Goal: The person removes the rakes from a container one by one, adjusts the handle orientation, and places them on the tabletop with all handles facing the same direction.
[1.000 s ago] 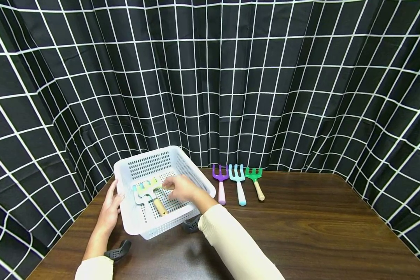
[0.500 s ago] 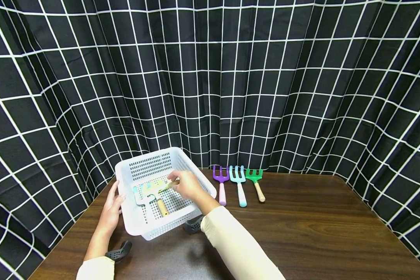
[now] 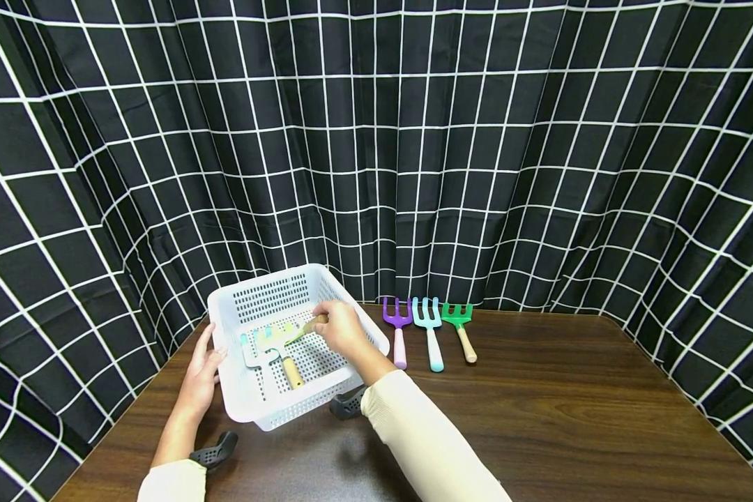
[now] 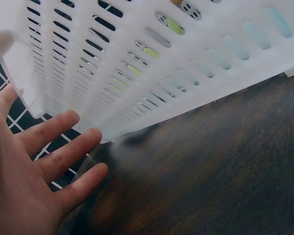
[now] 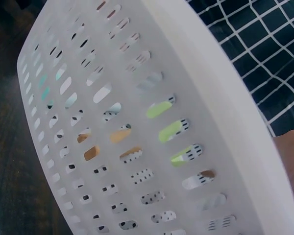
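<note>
A white perforated plastic basket [image 3: 245, 293] stands at the left of the table. My left hand [image 3: 199, 376] is at its left rim; in the left wrist view several fingers [image 4: 71, 152] lie straight along the outside. Reaching over the right side, my right hand [image 3: 344, 333] pinches the wooden handle [image 3: 315, 322] of a yellow-green hand fork [image 3: 282, 337] inside the basket. Beside that fork lie a pale blue-tipped fork [image 3: 251, 354] and a wooden handle end [image 3: 292, 373]. In the right wrist view the basket wall [image 5: 112, 73] hides most of the right hand.
Right of the basket, a purple fork [image 3: 399, 333], a light blue fork [image 3: 430, 335] and a green fork [image 3: 460, 332] lie side by side on the wooden table [image 3: 571, 404]. A black grid curtain [image 3: 464, 139] hangs behind.
My right hand has moved slightly right and up within the basket, and the yellow-green fork's handle has lifted with it. The left hand stays at the rim.
</note>
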`<control>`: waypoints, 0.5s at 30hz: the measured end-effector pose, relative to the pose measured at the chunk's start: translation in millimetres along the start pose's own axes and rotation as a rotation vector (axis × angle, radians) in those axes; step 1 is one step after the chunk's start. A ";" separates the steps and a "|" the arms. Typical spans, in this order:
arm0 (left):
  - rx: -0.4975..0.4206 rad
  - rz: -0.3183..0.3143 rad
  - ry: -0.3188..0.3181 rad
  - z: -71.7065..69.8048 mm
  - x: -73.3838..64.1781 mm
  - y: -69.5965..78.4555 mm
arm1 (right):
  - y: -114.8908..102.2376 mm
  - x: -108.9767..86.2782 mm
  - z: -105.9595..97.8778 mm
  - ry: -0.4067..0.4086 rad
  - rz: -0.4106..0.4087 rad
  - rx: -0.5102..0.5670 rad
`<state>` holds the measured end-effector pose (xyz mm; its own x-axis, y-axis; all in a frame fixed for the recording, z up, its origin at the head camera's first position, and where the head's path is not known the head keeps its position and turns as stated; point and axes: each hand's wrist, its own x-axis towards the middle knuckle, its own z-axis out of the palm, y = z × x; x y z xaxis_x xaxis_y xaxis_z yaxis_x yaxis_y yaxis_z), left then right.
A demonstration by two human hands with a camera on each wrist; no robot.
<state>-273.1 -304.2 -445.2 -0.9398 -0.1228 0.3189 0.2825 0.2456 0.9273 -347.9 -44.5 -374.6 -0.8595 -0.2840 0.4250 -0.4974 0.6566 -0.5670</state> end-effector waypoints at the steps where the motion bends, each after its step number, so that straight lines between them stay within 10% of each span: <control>1: -0.003 0.001 0.000 -0.3 0.2 -0.2 | -0.3 0.2 -0.1 0.014 0.000 0.008; 15: 0.019 0.015 0.005 1.1 -0.6 0.7 | 8.9 -0.3 -11.2 0.169 -0.093 -0.055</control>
<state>-272.5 -302.9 -444.9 -0.9345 -0.1234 0.3339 0.2932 0.2654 0.9185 -350.7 -30.7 -371.9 -0.7757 -0.2276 0.5887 -0.5630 0.6712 -0.4822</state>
